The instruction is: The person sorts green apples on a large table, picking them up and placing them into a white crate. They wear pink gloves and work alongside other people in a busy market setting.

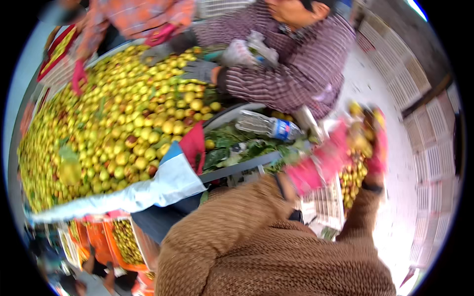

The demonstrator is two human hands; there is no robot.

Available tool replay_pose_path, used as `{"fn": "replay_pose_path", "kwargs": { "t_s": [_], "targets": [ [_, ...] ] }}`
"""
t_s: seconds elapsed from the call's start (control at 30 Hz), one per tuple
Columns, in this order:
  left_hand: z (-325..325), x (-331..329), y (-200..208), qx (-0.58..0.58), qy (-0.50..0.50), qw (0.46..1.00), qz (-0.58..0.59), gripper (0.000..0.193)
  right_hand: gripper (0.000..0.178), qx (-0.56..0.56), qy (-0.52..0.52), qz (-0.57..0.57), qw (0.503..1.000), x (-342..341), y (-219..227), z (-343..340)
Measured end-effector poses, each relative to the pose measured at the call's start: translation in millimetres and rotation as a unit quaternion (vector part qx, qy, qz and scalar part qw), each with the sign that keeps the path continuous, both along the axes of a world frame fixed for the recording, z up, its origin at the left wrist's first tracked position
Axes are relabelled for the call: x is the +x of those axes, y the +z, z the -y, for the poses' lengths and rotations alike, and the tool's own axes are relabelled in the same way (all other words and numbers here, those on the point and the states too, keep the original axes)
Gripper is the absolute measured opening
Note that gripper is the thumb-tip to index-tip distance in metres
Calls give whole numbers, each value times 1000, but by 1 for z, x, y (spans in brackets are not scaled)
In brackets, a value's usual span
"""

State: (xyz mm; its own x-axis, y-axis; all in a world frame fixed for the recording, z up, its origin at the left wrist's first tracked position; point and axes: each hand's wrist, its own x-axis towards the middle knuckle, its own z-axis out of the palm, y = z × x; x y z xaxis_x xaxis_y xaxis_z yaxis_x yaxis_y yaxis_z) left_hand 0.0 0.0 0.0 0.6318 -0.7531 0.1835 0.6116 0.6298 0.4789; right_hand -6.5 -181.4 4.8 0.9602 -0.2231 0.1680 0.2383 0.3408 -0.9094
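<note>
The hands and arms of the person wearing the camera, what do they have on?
The left hand and the right hand both wear bright pink gloves, though they look blurry. The long sleeves are brown and look knitted, with a bumpy texture. A dark band shows near each wrist.

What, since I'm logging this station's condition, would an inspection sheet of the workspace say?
Surface: heaped yellow-green fruit, pale blue sheet along the near edge
Job's things: blurred fruit by a white crate containing more
Clutter: plastic bottle among leaves; plastic bags
Hands: left hand and right hand, gloved pink, flanking the blurred fruit; grip unclear
Cables: nothing seen
Surroundings: co-worker in striped top, another in orange plaid; pale crates at right
</note>
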Motion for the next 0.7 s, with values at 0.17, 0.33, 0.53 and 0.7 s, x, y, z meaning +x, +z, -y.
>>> {"fn": "replay_pose_path", "kwargs": {
  "t_s": [0.17,0.33,0.53,0.7],
  "targets": [
    [-2,-28,-39,232,125,891,369,47,50,-746,-173,-279,580,-31,-65,277],
    [-190,-41,-39,415,248,797,363,33,37,-530,27,-103,841,50,-44,81],
    [-365,-91,-13,602,419,584,348,27,29,-332,406,75,848,66,65,-208],
    [-462,-133,-23,745,492,340,295,32,37,-439,527,246,685,104,21,-406]
  ]
}}
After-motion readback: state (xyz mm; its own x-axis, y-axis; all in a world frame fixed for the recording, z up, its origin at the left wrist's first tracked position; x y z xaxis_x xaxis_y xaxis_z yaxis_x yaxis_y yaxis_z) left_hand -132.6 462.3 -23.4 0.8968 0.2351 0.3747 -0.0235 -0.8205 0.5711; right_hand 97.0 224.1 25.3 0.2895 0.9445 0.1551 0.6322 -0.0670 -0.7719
